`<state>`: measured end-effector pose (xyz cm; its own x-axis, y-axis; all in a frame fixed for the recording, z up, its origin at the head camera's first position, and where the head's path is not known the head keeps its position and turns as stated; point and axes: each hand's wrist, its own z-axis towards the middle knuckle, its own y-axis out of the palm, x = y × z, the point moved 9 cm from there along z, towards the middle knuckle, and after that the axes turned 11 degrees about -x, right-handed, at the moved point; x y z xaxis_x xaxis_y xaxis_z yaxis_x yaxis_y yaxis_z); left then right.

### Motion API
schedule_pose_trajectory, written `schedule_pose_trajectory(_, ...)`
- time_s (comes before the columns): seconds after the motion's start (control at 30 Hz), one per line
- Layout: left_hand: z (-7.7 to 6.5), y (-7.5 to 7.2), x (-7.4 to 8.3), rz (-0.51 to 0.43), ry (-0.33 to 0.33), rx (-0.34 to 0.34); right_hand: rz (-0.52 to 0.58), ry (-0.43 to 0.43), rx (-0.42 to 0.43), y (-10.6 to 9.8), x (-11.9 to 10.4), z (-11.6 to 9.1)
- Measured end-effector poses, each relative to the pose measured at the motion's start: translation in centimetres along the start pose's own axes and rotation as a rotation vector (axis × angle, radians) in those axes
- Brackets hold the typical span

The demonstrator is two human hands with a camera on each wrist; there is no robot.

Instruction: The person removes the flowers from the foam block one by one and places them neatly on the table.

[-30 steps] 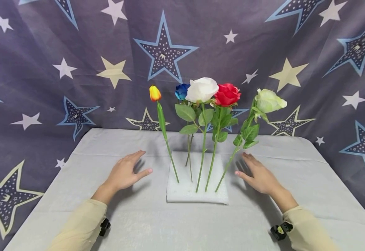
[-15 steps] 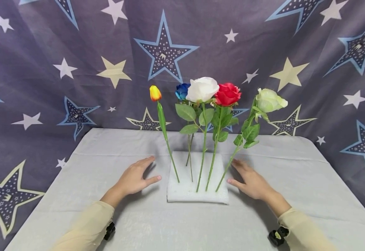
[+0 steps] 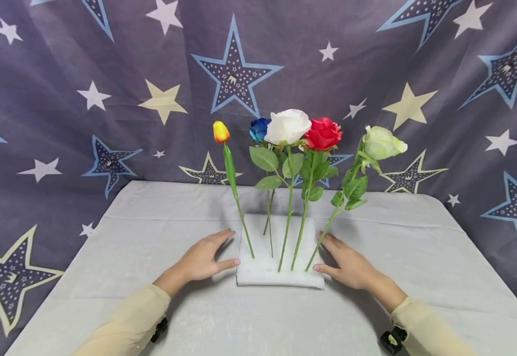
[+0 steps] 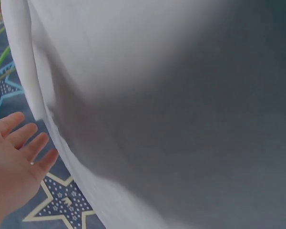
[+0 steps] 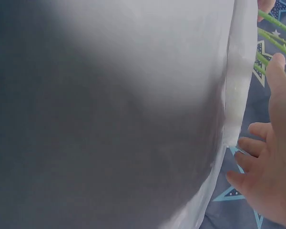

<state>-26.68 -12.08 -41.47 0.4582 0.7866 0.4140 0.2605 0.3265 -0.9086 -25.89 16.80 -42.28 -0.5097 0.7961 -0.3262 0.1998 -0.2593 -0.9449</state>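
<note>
l hand [image 3: 204, 257] is sitting just off the l edge of the white foam block [image 3: 258, 278], r hand [image 3: 349, 264] by its r edge; both are gripping nothing, fingers spread & loosely straight. can't tell if tips are touching it. block is lying on the gray cloth [image 3: 205, 326], bearing yellow-red tulip [image 3: 221, 132], blue flower [image 3: 259, 129], white rose [image 3: 287, 127], red rose [image 3: 323, 133] & pale green rose [image 3: 382, 143], which is leaning r.
</note>
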Motion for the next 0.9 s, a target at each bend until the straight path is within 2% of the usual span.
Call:
schedule_pose_trajectory(0.27, 0.4, 1.0, 0.7, -0.069, 0.027, -0.066, 0.069, -0.045, -0.049, 0.5, -0.7, 0.2)
schedule_pose_trajectory(0.53, 1.0, 1.2, 0.8, -0.100, 0.030, -0.084, 0.111, -0.086, -0.055, 0.4, -0.9, 0.3)
schedule_pose_trajectory(0.67, 1.3, 1.6, 1.1, -0.097, 0.060, -0.096, 0.127, -0.119, -0.028, 0.2, -1.0, 0.4)
schedule_pose_trajectory(0.9, 1.7, 1.7, 1.2, -0.108, 0.066, -0.079, 0.158, -0.138, 0.045, -0.1, -0.9, 0.4)
